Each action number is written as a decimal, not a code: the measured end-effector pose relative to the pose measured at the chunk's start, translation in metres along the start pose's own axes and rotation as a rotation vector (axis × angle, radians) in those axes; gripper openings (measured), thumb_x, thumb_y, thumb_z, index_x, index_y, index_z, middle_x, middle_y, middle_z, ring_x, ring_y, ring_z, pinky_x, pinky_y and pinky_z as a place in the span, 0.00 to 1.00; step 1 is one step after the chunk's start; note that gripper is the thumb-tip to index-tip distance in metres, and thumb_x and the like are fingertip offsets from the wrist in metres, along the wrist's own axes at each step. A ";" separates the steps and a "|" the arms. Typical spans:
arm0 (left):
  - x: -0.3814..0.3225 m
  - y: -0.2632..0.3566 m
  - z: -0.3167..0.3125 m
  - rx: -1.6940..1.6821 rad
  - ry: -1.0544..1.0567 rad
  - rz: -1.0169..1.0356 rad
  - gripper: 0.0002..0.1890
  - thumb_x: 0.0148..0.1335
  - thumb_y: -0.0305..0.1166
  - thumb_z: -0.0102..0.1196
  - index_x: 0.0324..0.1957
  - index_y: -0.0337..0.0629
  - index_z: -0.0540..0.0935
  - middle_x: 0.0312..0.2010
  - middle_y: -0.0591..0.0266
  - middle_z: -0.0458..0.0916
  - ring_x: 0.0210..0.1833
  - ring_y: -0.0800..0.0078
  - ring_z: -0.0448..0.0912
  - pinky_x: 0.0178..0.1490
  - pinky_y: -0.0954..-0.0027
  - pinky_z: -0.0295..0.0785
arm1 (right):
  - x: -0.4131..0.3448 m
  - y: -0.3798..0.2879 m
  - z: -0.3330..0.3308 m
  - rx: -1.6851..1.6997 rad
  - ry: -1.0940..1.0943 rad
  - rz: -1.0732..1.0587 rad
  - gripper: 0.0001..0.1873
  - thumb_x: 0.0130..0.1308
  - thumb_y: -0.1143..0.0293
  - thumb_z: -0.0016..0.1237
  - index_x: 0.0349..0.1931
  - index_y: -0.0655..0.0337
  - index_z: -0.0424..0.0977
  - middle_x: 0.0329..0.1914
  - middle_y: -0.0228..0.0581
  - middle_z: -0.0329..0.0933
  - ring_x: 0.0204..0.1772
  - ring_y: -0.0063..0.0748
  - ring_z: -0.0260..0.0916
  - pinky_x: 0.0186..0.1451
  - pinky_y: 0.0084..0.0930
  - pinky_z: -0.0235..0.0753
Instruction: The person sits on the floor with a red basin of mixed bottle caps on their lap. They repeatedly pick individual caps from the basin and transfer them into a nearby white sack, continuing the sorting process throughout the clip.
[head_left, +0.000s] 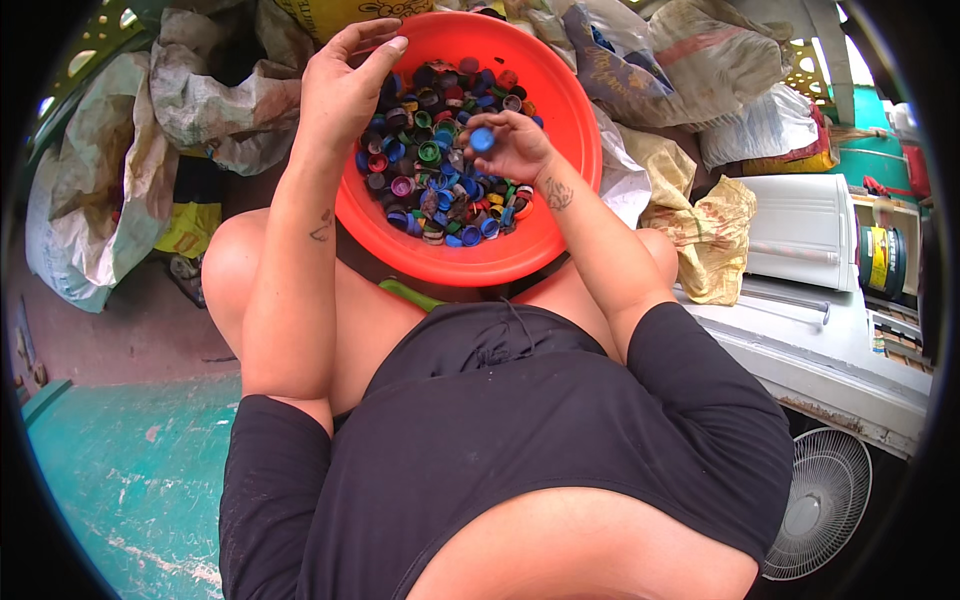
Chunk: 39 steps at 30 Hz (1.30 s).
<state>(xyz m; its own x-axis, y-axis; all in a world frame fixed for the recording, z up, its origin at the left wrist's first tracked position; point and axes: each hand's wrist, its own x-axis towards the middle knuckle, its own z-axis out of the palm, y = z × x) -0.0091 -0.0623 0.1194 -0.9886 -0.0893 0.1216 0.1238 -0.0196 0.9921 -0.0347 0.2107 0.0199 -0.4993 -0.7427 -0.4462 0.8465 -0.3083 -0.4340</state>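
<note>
A large red plastic basin (465, 266) rests between the knees, filled with many plastic bottle caps (429, 152) in blue, green, red, black and yellow. Over the heap, my right hand (517, 150) has its fingers curled around a blue bottle cap (481, 139), whose flat top faces up. My left hand (345, 94) is raised at the basin's upper left rim, thumb and fingers apart. Nothing shows in its grasp, though part of the palm is turned away.
Woven plastic sacks (225, 105) stand at the left, and more sacks (720, 60) crowd the upper right. A crumpled yellowish sack (709, 240) lies by the right knee, beside a white plastic container (795, 232). An electric fan (817, 502) is at lower right.
</note>
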 end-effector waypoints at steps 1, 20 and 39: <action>0.000 0.000 -0.001 0.004 -0.001 -0.007 0.19 0.60 0.38 0.57 0.52 0.44 0.79 0.46 0.68 0.80 0.49 0.80 0.74 0.49 0.75 0.66 | 0.003 0.006 0.009 -0.009 0.081 0.048 0.13 0.65 0.65 0.41 0.43 0.60 0.74 0.43 0.45 0.76 0.43 0.41 0.75 0.42 0.34 0.76; 0.003 -0.008 -0.009 -0.017 -0.002 0.004 0.19 0.60 0.40 0.58 0.52 0.46 0.79 0.44 0.71 0.80 0.47 0.82 0.74 0.48 0.76 0.66 | 0.017 -0.002 0.028 -2.154 0.756 -0.474 0.19 0.48 0.58 0.60 0.42 0.52 0.80 0.37 0.41 0.80 0.43 0.44 0.77 0.47 0.38 0.76; -0.001 0.009 0.001 -0.131 0.051 -0.040 0.13 0.62 0.27 0.54 0.47 0.32 0.78 0.37 0.62 0.80 0.39 0.78 0.75 0.44 0.77 0.71 | 0.030 0.076 0.051 -2.095 0.511 0.017 0.15 0.46 0.67 0.52 0.37 0.55 0.81 0.35 0.48 0.80 0.42 0.50 0.77 0.43 0.37 0.77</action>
<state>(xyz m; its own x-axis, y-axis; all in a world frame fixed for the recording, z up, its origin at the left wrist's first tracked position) -0.0070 -0.0613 0.1278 -0.9877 -0.1364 0.0767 0.0977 -0.1539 0.9833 0.0244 0.1344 0.0133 -0.7914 -0.4453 -0.4187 -0.3612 0.8934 -0.2673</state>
